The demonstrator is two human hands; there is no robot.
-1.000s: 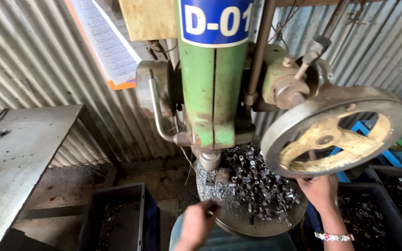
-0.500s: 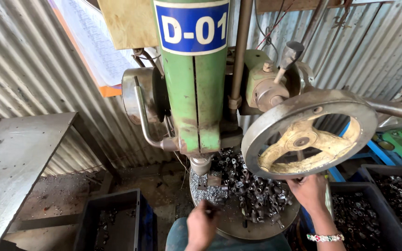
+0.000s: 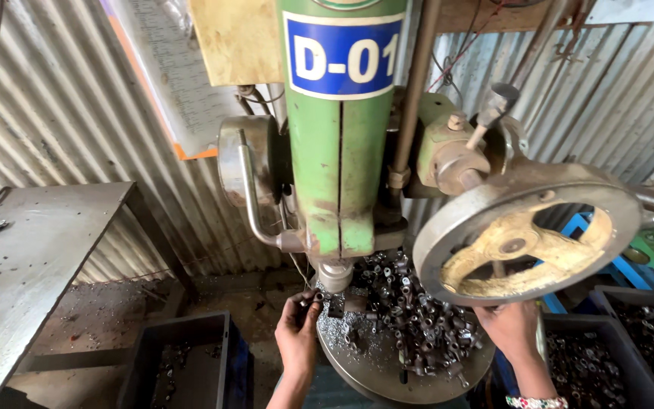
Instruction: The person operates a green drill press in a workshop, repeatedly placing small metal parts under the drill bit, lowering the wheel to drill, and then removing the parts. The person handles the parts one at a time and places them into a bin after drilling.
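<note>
A green drill press [image 3: 338, 167] stands in front of me, its spindle [image 3: 334, 276] low over a round metal table [image 3: 387, 379]. My left hand [image 3: 298, 333] reaches up under the spindle and pinches a small dark metal part [image 3: 313, 298]. My right hand [image 3: 510, 327] grips the lower rim of the big handwheel [image 3: 527, 231] on the right side of the machine. A heap of small dark metal parts [image 3: 418, 318] and shavings covers the round table between my hands.
A grey metal bench [image 3: 24, 257] stands at the left. Dark bins of metal parts sit on the floor at lower left [image 3: 179, 363] and lower right [image 3: 607, 356]. Corrugated sheet wall [image 3: 70, 106] closes the back. Blue and green frames [image 3: 645, 257] lie far right.
The view has shifted so the machine sits further left and closer. My left hand has risen from the table edge up to the spindle. My right hand stays on the handwheel.
</note>
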